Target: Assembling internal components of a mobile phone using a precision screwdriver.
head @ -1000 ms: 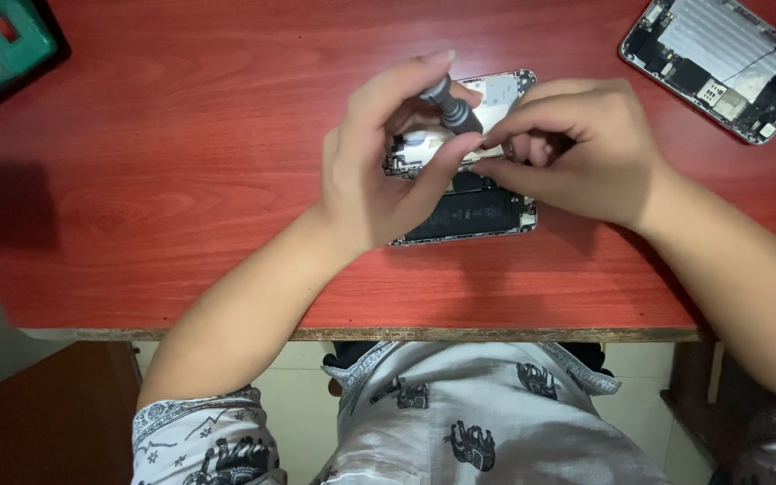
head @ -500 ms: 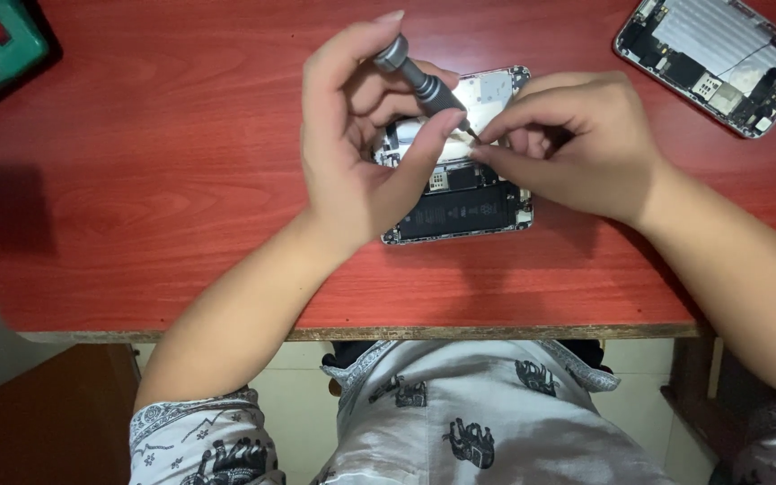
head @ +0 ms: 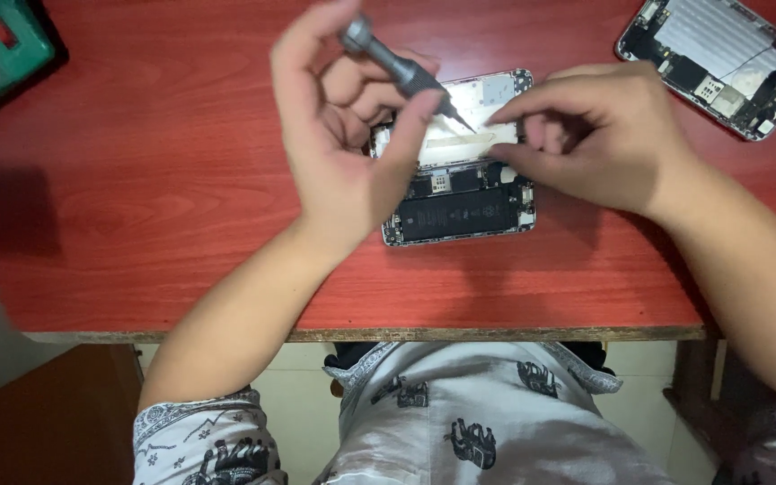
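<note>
**Screwdriver over opened phone**

Head view: opened phone [head: 460, 180] lying on red table [head: 136, 198]. Left hand [head: 339, 135] clamped on grey screwdriver [head: 401, 70], tip over phone's upper half. Right hand [head: 595, 135] pinched on phone's right edge. Second opened phone [head: 720, 54] well right of it.

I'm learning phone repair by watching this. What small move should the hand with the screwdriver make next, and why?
Probably lower the tip. The left hand holds the grey screwdriver tilted, its tip just above the pale upper part of the opened phone, beside the right hand that steadies it.
</note>
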